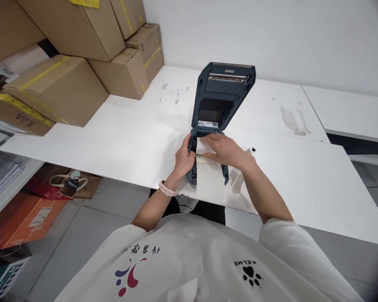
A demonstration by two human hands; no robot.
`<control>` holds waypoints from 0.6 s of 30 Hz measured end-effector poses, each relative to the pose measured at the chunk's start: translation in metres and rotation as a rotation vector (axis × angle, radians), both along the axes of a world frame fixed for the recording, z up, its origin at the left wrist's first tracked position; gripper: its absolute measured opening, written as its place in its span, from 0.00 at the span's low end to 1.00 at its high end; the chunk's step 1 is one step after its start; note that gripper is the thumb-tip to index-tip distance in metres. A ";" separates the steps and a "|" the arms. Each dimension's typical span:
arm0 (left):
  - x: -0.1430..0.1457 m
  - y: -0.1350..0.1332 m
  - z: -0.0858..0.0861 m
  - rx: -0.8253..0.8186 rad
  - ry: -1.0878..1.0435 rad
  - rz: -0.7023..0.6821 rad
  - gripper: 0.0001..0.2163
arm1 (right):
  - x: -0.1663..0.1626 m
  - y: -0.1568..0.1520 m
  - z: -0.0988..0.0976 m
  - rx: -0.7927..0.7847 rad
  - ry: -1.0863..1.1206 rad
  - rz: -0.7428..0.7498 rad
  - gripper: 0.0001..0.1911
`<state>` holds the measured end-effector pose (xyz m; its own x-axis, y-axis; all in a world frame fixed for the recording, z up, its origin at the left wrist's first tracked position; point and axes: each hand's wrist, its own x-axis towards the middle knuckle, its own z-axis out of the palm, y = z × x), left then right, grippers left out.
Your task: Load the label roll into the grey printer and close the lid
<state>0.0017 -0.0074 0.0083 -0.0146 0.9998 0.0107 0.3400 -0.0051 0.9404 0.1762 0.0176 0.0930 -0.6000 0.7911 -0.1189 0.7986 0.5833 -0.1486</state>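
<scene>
A dark grey label printer (222,98) stands on the white table (119,138) with its lid swung up and back. White label paper (209,178) runs out of its open body toward the table's near edge. My left hand (184,159) grips the printer's left side, fingers curled round the edge by the paper. My right hand (223,150) lies flat on the paper inside the open bay, fingers stretched out and pressing it down. A pink watch sits on my left wrist.
Several taped cardboard boxes (66,84) are stacked on the table's far left. A second white table (349,111) adjoins at the right. Below left, on the floor, are an orange box (22,218) and a paper bag (72,182). A white wall is behind.
</scene>
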 end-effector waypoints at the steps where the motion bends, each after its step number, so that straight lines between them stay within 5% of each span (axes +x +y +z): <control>1: 0.000 0.000 0.000 0.008 -0.006 0.002 0.35 | 0.006 -0.016 -0.004 0.031 0.096 0.021 0.25; 4: 0.001 0.001 -0.003 0.031 -0.027 0.004 0.33 | 0.015 -0.065 -0.027 0.077 0.299 0.078 0.24; 9: 0.000 0.004 -0.009 0.049 -0.058 0.012 0.31 | 0.006 -0.113 -0.068 0.167 0.331 -0.019 0.30; 18: 0.001 0.003 -0.006 0.018 -0.078 0.002 0.30 | -0.006 -0.113 -0.068 0.180 0.307 -0.049 0.32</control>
<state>0.0030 -0.0049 0.0021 -0.0181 0.9994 0.0279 0.2659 -0.0221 0.9638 0.1700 -0.0955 0.0250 -0.5473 0.8116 0.2045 0.7601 0.5843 -0.2845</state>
